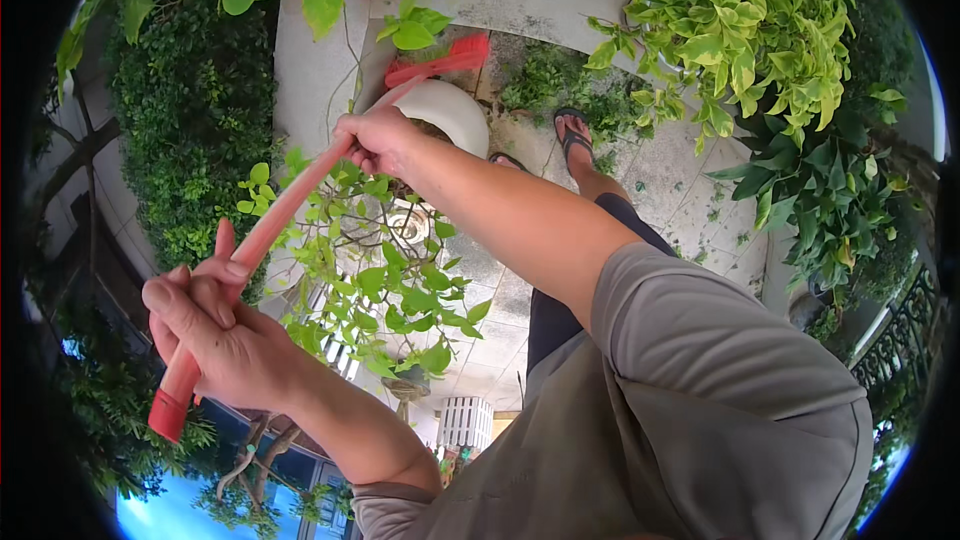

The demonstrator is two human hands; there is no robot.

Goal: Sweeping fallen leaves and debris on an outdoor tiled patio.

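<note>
A red broom's long handle [281, 214] runs slantwise from lower left to upper middle. Near its capped upper end, my left hand [240, 345] is wrapped loosely around it, one finger sticking out. My right hand [382, 139] grips the handle farther down, towards the head. The red broom head [442, 60] with its bristles is low beside a round white planter [457, 116], which partly hides behind my right forearm. Just right of the bristles, a heap of green leaf clippings [551, 82] lies on the paved floor.
A leafy potted shrub [390, 277] stands under my arms, close to the handle. Dense hedge foliage [191, 142] borders the left side. Variegated foliage [720, 30] overhangs the upper right. Scattered leaves lie on the tiles [675, 172] near my sandalled foot [576, 139].
</note>
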